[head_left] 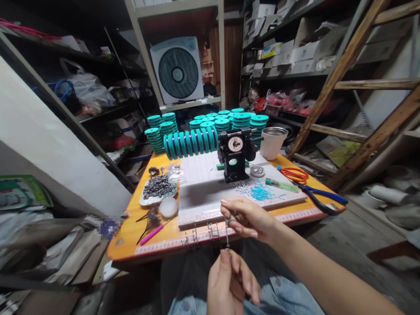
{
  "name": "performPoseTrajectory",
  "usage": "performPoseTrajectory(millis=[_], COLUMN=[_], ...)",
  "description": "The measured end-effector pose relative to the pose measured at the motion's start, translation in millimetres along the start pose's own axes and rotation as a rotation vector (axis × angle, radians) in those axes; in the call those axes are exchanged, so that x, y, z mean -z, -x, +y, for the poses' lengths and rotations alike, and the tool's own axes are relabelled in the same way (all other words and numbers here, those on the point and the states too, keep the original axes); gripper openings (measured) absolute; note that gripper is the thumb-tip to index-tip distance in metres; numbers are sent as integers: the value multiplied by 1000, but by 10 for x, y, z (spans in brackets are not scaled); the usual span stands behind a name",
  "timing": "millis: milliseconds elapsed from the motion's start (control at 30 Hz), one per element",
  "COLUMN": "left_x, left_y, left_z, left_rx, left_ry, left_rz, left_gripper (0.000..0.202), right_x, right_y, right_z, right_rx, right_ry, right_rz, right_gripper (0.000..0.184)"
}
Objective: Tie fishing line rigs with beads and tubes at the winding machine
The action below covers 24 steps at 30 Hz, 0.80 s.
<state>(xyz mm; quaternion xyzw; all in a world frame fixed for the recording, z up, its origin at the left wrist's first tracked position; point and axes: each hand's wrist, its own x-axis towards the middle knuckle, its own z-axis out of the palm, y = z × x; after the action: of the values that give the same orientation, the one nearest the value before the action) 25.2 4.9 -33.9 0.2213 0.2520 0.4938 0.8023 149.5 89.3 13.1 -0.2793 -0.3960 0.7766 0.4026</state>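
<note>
My right hand (247,218) is closed in a pinch in front of the table's near edge. Between its thumb and fingers sits a small grey piece (231,218), partly covered, with a thin metal shank (227,238) pointing down. Below it, my left hand (231,280) is palm up, thumb and forefinger pinched at the shank's lower end; what exactly they grip is too small to make out. Just beyond the hands is a white board (203,208) with small silvery beads (241,188) and cut blue tubes (260,191) on it.
A black winding machine (235,162) carries a row of teal spools (190,143); stacked spools (241,120) stand behind. Left are a plate of grey pellets (143,202) and a pink-handled tool (151,235). Blue-handled pliers (323,194), a white cup (274,143) and a wooden ladder (334,87) are right.
</note>
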Motion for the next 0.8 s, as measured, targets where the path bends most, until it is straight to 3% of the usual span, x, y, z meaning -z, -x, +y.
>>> performPoseTrajectory(millis=[167, 333, 800], left_x=[158, 148, 57], left_y=[152, 280, 331], left_z=[-108, -99, -84], left_rx=[175, 269, 294], left_ry=[41, 3, 35], left_rz=[25, 110, 155], left_gripper=[38, 42, 46], right_x=[85, 119, 152], right_y=[12, 11, 15], right_z=[8, 24, 20], right_rx=[9, 19, 40], right_ry=[-3, -3, 15], right_rz=[30, 37, 27], right_gripper=[37, 36, 35])
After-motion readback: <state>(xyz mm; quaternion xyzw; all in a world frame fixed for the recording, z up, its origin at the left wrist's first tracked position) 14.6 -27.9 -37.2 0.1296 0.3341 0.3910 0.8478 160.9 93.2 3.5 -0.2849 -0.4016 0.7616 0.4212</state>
